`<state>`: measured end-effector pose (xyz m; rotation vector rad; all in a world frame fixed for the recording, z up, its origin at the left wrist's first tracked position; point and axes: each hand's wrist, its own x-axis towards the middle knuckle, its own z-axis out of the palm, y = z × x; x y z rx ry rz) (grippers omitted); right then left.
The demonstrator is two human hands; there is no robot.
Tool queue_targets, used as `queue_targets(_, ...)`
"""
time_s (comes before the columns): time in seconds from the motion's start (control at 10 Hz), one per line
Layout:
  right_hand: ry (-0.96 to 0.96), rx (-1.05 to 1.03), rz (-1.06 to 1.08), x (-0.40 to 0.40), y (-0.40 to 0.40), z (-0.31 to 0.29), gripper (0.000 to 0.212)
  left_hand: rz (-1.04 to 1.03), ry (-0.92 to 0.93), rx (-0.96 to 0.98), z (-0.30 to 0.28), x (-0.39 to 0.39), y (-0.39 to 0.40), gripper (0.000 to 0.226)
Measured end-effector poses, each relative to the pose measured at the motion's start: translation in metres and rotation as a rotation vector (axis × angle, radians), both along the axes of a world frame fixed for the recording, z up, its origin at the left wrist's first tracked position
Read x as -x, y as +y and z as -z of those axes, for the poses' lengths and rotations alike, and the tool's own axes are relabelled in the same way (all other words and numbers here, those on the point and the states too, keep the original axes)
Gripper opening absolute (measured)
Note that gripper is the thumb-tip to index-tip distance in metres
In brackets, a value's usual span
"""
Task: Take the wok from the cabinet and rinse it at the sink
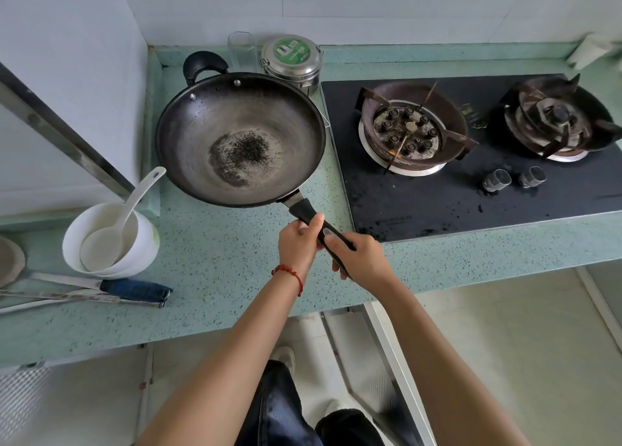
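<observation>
A large dark wok (235, 122) with a scorched patch in its bowl sits over the green speckled countertop (208, 253), left of the stove. Its long black handle (304, 211) points toward me. My left hand (298, 243), with a red bracelet at the wrist, grips the handle nearer the bowl. My right hand (358, 260) grips the handle's end just behind it. No sink is in view.
A black two-burner gas stove (471, 190) lies to the right. Behind the wok stand a steel tin (292, 62) and a clear glass (240, 50). White bowls with a ladle (111, 240) and blue-handled utensils (134, 289) lie at left. An open cabinet door (387, 361) hangs below.
</observation>
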<state>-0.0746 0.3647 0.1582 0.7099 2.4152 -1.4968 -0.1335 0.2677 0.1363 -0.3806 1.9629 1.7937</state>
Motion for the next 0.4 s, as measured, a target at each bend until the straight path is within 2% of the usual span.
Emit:
queue_targets(0.1,0.047,-0.154,0.027,-0.004,0.0,-0.002,0.033,0.021,0.017,0.039,-0.004,-0.006,-0.002,0.047)
queue_targets(0.2,0.084,-0.202,0.0,-0.018,0.002,-0.006,0.033,0.141,0.138,0.169,-0.008,-0.019,-0.013,0.038)
queue_targets(0.4,0.127,-0.294,-0.057,-0.069,0.015,-0.009,0.037,0.421,0.515,0.473,-0.002,-0.061,-0.041,0.04)
